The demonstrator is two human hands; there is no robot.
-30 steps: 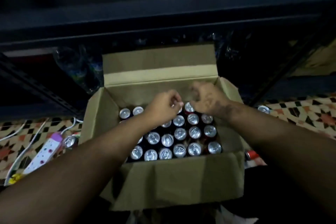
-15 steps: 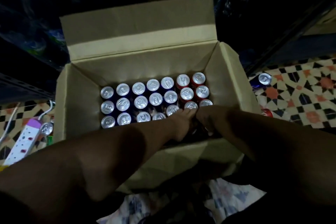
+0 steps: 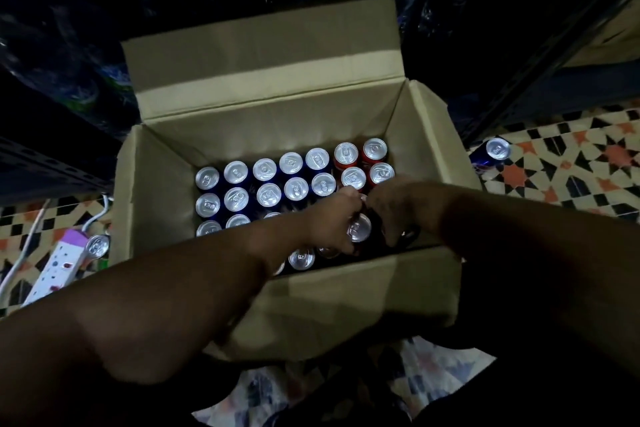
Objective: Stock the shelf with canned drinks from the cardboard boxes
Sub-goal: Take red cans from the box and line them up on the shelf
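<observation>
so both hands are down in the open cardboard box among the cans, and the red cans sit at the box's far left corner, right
Not quite. Both the left hand and the right hand are down in the open cardboard box among the cans, but the head view shows the red cans at the far right corner, not the left. The far left holds blue cans.

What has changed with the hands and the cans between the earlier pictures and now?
Both hands moved from the far row to the near right corner of the cardboard box. The left hand now grips a can and has raised it slightly; the right hand curls beside it. The other cans stayed in their rows.
</observation>
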